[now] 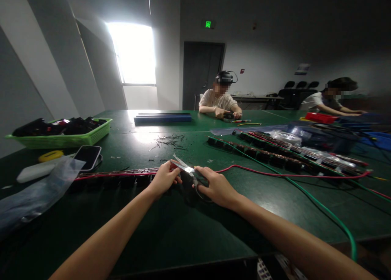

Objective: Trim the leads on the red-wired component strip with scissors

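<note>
Scissors at the pinched left fingers

Head view: right hand (218, 186) curled round scissors (188, 170), blades parted, handles mostly hidden by its fingers; left hand (166, 177) pinched on red wire (253, 168) beside the blades, contact with them hard to tell; row of black parts (116, 183) leftward, far end partly behind clear bag (39, 198); dark clippings (169, 141) beyond; green cable (324, 208) runs off table edge

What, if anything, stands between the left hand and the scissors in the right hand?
Nothing visible does: the scissors, held open in the right hand, reach right up to the left hand. What, if anything, it holds is hard to tell.
</note>
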Motion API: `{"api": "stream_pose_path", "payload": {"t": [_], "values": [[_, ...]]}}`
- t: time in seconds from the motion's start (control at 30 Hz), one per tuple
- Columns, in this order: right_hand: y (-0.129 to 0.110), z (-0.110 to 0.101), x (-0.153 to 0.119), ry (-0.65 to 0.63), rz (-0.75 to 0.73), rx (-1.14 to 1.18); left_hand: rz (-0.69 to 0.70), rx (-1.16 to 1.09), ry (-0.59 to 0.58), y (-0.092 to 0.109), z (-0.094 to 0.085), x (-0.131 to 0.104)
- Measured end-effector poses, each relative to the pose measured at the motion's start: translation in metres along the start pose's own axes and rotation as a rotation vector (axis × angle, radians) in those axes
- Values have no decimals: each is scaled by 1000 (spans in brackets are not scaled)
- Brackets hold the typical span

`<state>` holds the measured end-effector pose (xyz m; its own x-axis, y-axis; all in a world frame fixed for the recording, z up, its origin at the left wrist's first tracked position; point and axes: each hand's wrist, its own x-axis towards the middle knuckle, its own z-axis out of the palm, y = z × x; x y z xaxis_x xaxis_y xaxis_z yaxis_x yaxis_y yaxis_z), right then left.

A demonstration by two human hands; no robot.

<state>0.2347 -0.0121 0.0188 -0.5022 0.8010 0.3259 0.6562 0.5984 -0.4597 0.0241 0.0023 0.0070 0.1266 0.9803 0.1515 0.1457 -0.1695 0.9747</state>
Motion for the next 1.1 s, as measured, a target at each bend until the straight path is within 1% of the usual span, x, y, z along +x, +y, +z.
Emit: {"api": "stream_pose_path", "payload": {"t": [0.17,0.33,0.43,0.77,0.93,1.1], "values": [[4,-1,2,22,-5,78,-4,-1,3,0,0,0],[9,-5,6,143,34,112,-7,6,11,2,0,0],[8,-7,5,172,62,63,-6,8,12,1,0,0],[-6,-10,-2,91,47,-63,-27,-40,6,0,0,0],[-7,-7,-2,26,40,-65,-15,-32,3,1,0,0],[-6,-4,-3,20,29,-61,-37,-56,25,2,1,-1]]}}
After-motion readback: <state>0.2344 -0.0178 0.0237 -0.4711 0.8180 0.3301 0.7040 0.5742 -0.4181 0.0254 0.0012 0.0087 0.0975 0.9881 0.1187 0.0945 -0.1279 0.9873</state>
